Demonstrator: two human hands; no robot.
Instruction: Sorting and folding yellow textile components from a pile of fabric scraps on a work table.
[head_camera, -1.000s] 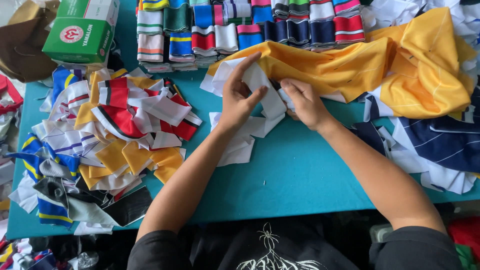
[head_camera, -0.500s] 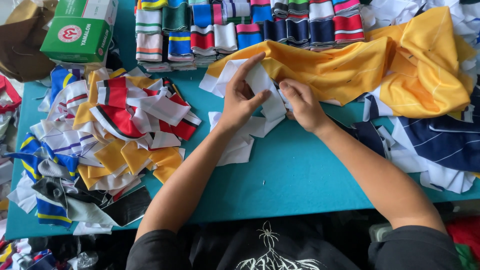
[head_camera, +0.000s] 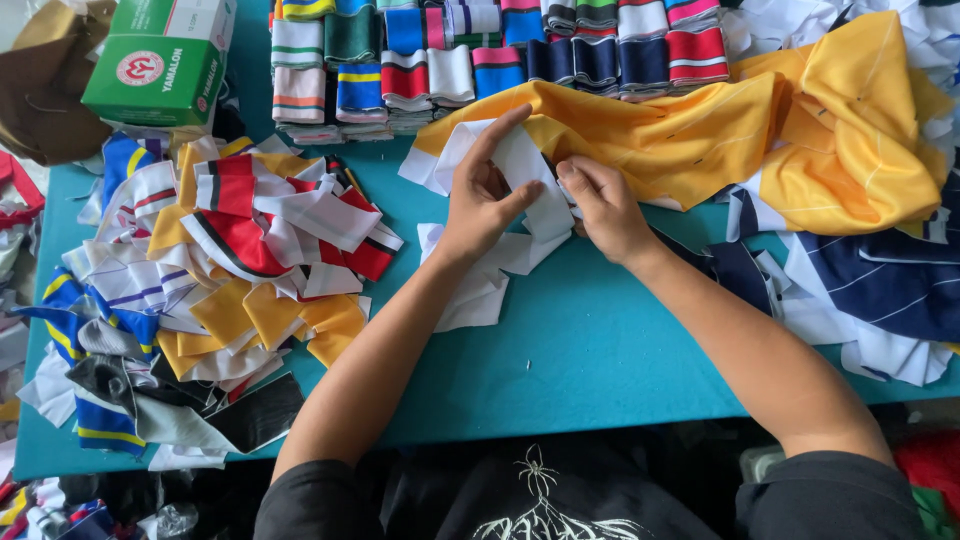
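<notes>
My left hand (head_camera: 482, 198) and my right hand (head_camera: 603, 205) both grip a white fabric strip (head_camera: 531, 182) over the teal table (head_camera: 590, 350). The left thumb and fingers pinch the strip from the left side; the right hand's fingers pinch its right edge. More white strips (head_camera: 480, 285) lie loose under my left wrist. Just beyond my hands lies a yellow garment (head_camera: 690, 130), its near edge touching the white strip.
A heap of striped collar pieces (head_camera: 220, 270) in red, yellow, blue and white lies at the left. Folded striped ribbing (head_camera: 480, 50) is stacked along the far edge. A green box (head_camera: 165, 55) sits far left. Navy striped fabric (head_camera: 870, 280) is piled at the right.
Both hands have stayed on the white strip and shifted slightly; the left fingers have stretched further up along it.
</notes>
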